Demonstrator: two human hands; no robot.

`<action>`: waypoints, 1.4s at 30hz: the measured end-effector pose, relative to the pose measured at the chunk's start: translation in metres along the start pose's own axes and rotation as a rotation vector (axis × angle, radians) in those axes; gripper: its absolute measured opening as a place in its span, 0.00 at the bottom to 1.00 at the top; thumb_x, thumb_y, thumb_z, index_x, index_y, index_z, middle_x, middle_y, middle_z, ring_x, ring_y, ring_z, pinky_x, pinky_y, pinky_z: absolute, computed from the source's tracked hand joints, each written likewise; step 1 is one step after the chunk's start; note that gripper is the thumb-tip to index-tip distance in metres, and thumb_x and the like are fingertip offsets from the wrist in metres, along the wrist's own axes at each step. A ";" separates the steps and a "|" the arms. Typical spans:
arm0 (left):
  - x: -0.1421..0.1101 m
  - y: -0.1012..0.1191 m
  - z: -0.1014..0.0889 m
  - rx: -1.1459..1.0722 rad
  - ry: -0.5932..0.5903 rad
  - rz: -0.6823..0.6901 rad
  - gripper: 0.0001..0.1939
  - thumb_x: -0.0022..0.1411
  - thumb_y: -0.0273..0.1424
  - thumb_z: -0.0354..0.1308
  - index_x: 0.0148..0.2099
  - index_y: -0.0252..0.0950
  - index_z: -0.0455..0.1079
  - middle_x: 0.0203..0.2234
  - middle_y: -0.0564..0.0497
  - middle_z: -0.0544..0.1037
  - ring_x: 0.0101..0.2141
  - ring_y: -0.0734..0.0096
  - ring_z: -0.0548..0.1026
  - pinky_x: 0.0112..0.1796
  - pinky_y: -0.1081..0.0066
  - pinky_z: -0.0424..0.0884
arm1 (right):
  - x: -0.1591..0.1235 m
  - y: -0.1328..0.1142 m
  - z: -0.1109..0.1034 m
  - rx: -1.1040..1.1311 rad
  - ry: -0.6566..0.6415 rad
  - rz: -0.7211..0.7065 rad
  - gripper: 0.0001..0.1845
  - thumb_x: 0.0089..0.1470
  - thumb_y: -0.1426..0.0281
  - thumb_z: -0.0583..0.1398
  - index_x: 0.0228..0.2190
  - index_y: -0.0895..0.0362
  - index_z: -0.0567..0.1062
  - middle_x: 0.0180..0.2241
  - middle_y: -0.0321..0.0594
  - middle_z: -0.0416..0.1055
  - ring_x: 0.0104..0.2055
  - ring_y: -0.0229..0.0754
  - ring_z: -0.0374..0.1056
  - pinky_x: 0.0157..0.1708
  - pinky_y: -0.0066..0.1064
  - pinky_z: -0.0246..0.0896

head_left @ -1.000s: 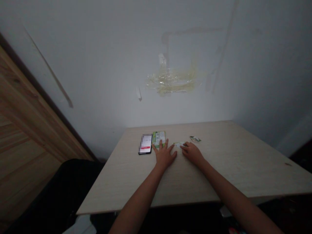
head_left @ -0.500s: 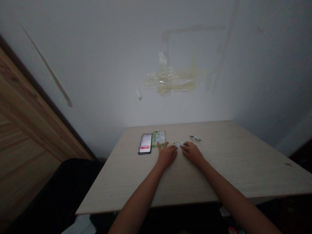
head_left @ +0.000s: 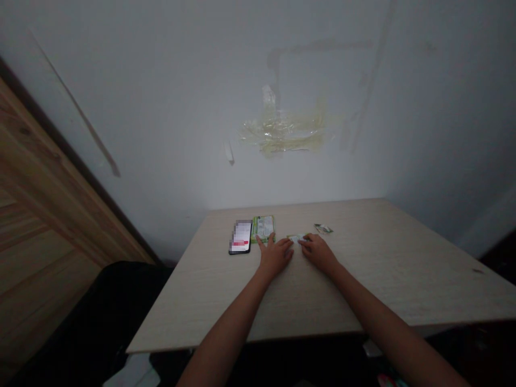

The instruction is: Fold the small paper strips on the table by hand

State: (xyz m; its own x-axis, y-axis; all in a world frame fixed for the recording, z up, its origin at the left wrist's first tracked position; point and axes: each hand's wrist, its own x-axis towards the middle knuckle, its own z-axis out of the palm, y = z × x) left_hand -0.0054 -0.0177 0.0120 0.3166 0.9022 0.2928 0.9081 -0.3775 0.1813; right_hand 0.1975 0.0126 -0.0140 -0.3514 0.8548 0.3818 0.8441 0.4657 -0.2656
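My left hand (head_left: 276,256) rests palm down on the table with its fingers spread. Two of its outer fingers reach the lower edge of a flat green-and-white printed packet (head_left: 264,226). Its other fingers lie at the left end of a smaller green-and-white printed piece (head_left: 295,238), which looks like paper or wrapper. At that piece's right end, my right hand (head_left: 320,252) has its fingers bent and closed on the edge. Both hands partly cover the small piece. A small crumpled green-and-white scrap (head_left: 323,229) lies beyond my right hand.
A phone (head_left: 241,237) with a lit, partly blurred screen lies left of the packet. The pale wooden table (head_left: 193,301) meets a wall (head_left: 169,134) bearing old tape (head_left: 286,134). Left of the table are a dark shape (head_left: 124,290) and wooden panelling (head_left: 44,215).
My left hand's outer fingers have shifted slightly left at the packet's lower edge. My right hand stays at the small piece. The view has barely moved.
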 end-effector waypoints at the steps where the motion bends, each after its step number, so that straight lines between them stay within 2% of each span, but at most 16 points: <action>1: 0.000 0.000 0.000 -0.003 -0.002 -0.001 0.20 0.68 0.46 0.47 0.60 0.58 0.67 0.59 0.57 0.72 0.65 0.44 0.53 0.57 0.24 0.28 | 0.000 0.000 0.000 0.004 -0.001 0.001 0.18 0.58 0.72 0.57 0.48 0.54 0.79 0.47 0.48 0.73 0.49 0.46 0.67 0.53 0.38 0.61; 12: -0.001 0.001 0.002 -0.002 0.004 -0.015 0.22 0.68 0.47 0.46 0.62 0.59 0.64 0.61 0.56 0.70 0.66 0.44 0.52 0.57 0.24 0.29 | 0.000 -0.003 -0.004 0.020 0.017 0.010 0.17 0.59 0.71 0.57 0.48 0.53 0.79 0.46 0.47 0.73 0.49 0.44 0.67 0.54 0.37 0.60; 20: -0.001 0.000 0.005 -0.004 0.046 -0.044 0.22 0.66 0.47 0.50 0.61 0.58 0.65 0.61 0.55 0.70 0.65 0.44 0.55 0.57 0.23 0.29 | -0.002 -0.004 -0.005 0.072 0.033 0.002 0.18 0.59 0.72 0.57 0.49 0.54 0.79 0.46 0.46 0.74 0.49 0.44 0.67 0.53 0.36 0.61; 29: -0.001 0.002 0.001 0.050 0.057 -0.104 0.21 0.65 0.47 0.52 0.58 0.53 0.70 0.64 0.52 0.66 0.65 0.45 0.54 0.58 0.25 0.31 | -0.002 -0.003 -0.005 0.145 0.041 -0.007 0.16 0.58 0.71 0.57 0.46 0.54 0.80 0.46 0.46 0.75 0.50 0.45 0.68 0.54 0.38 0.61; 42: 0.000 -0.001 0.004 0.034 0.073 -0.094 0.19 0.65 0.46 0.53 0.56 0.53 0.71 0.63 0.52 0.67 0.63 0.46 0.57 0.58 0.24 0.32 | -0.004 -0.002 -0.005 0.140 0.046 -0.022 0.16 0.60 0.71 0.57 0.47 0.54 0.80 0.47 0.46 0.75 0.50 0.44 0.68 0.53 0.37 0.61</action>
State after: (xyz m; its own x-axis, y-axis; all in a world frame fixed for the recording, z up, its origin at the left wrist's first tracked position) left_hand -0.0057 -0.0166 0.0080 0.2105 0.9152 0.3437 0.9418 -0.2841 0.1798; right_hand 0.1995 0.0073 -0.0108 -0.3475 0.8340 0.4285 0.7708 0.5143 -0.3760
